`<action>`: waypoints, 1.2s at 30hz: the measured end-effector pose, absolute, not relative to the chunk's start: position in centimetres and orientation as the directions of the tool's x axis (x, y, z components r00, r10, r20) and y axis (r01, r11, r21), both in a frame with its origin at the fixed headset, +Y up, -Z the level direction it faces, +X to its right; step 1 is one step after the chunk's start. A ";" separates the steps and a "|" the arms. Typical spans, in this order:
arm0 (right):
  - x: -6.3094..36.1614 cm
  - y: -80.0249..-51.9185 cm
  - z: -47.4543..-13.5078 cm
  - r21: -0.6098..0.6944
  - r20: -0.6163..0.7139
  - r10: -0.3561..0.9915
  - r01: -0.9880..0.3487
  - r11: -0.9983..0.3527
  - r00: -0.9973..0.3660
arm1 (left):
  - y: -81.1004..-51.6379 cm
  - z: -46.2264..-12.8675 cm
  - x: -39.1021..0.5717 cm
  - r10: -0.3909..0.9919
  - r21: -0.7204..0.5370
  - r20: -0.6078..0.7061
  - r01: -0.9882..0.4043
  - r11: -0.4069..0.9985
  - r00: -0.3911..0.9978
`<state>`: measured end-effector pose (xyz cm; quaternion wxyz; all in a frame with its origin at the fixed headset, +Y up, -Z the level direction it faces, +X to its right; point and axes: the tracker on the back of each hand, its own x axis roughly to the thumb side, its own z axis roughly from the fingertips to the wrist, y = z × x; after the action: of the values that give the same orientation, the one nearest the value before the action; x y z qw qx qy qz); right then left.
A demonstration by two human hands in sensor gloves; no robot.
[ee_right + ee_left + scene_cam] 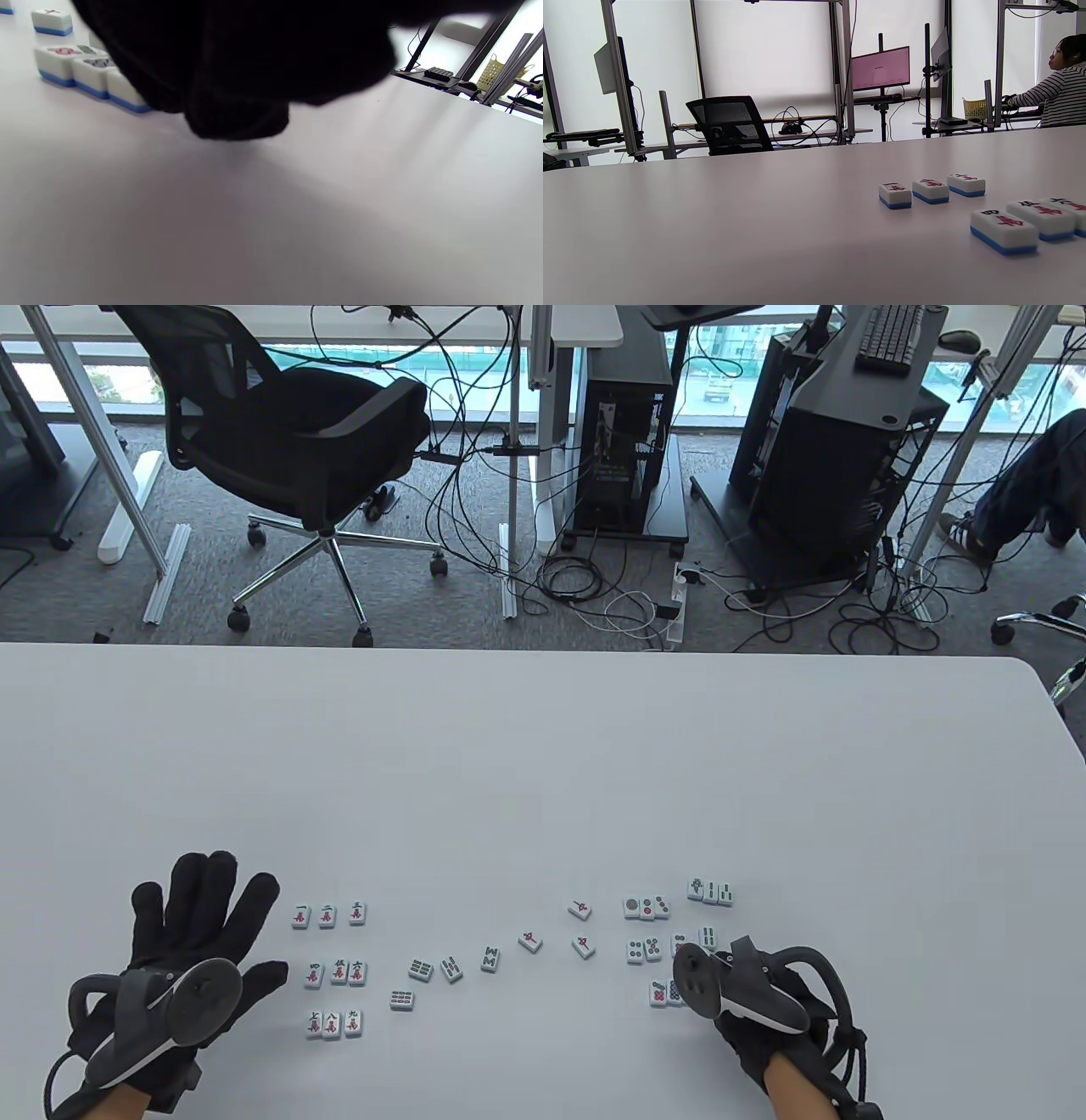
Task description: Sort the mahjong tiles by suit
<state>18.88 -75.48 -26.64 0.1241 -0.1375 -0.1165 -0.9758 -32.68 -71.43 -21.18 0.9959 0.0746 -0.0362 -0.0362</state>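
Note:
My left hand (208, 916) lies flat on the white table (543, 780) with its fingers spread, left of a three-by-three block of character tiles (335, 973), holding nothing. The block's top rows show in the left wrist view (930, 190). My right hand (708, 980) sits by the circle tiles (666, 993) and a bamboo tile (707, 936). Its fingers are hidden under the tracker. In the right wrist view the dark glove (237, 67) fills the top, next to a row of tiles (89, 72).
Loose bamboo tiles (451, 968) and red-marked tiles (530, 940) lie in a curve across the middle. More circle tiles (646, 907) and bamboo tiles (711, 891) lie at the right. An office chair (314, 449) and computer racks stand beyond the table's far edge.

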 end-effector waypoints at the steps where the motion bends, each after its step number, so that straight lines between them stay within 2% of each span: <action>1: 18.8 -75.6 -26.6 0.194 0.299 -0.209 0.273 -0.942 -0.931 | -71.4 -21.2 -32.7 -0.078 0.150 0.066 0.067 0.986 0.995; 10: 18.9 -76.2 -26.5 0.201 0.282 -0.222 0.284 -0.938 -0.933 | -71.3 -21.2 -32.8 -0.069 0.147 0.062 0.059 0.987 0.996; 13: 18.6 -75.0 -26.3 0.202 0.266 -0.228 0.285 -0.937 -0.937 | -71.3 -21.2 -32.8 -0.071 0.151 0.064 0.061 0.987 0.995; 17: 16.8 -72.4 -26.3 0.121 0.281 -0.190 0.231 -0.965 -0.941 | -71.1 -21.2 -32.9 -0.059 0.158 0.062 0.048 0.986 0.996; 21: 12.1 -70.2 -26.7 0.060 0.388 -0.115 0.150 -0.987 -0.915 | -71.0 -21.1 -32.9 -0.061 0.164 0.065 0.049 0.985 0.996; 24: 7.9 -69.9 -26.9 0.049 0.482 -0.096 0.136 -0.989 -0.871 | -71.0 -21.1 -32.8 -0.061 0.169 0.069 0.049 0.984 0.996; 31: -2.4 -72.3 -26.9 0.031 0.671 -0.140 0.217 -0.976 -0.728 | -70.7 -20.9 -32.8 -0.046 0.183 0.080 0.031 0.983 0.996; 36: -5.9 -74.0 -27.2 0.004 0.704 -0.190 0.271 -0.962 -0.685 | -70.4 -20.9 -33.0 -0.027 0.193 0.083 0.010 0.981 0.996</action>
<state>-5.92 -74.04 -27.18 0.1259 -0.3765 -0.0540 -0.9162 -33.01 -70.42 -20.87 0.9944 0.0967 -0.0426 -0.0094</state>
